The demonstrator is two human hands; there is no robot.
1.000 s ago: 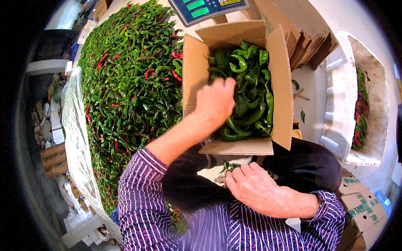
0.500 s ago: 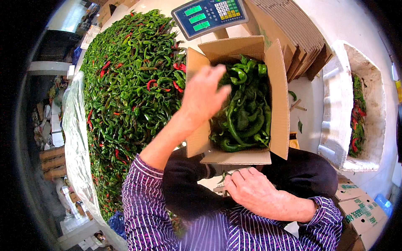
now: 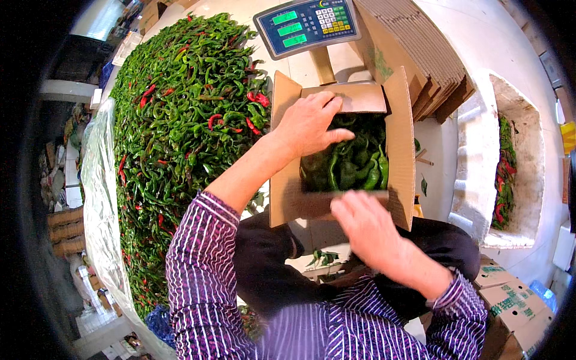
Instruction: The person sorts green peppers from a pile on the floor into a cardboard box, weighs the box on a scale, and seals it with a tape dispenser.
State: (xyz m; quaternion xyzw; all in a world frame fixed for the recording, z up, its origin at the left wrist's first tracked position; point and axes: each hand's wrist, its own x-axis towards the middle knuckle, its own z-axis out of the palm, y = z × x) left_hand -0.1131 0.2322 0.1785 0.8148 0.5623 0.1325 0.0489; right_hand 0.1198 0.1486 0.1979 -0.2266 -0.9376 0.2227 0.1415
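In front of me stands an open cardboard box filled with long green peppers. My left hand lies over the box's far flap, which is tipped inward over the peppers. Its thumb is spread away from the fingers, above the peppers. At the box's near side, my right hand rests its stretched fingers against the near flap, which stands raised; this hand is blurred by motion. The left and right side flaps stick up. Neither hand holds a pepper.
A large heap of green and red peppers spreads along the left, edged by clear plastic sheeting. Behind the box is a digital scale display. Flattened cartons lean at the back right; a white foam box with peppers stands farther right.
The far flap has tipped inward under my left hand, and the near flap has risen. My right hand has come up from my lap to the near flap; some green pieces now show below.
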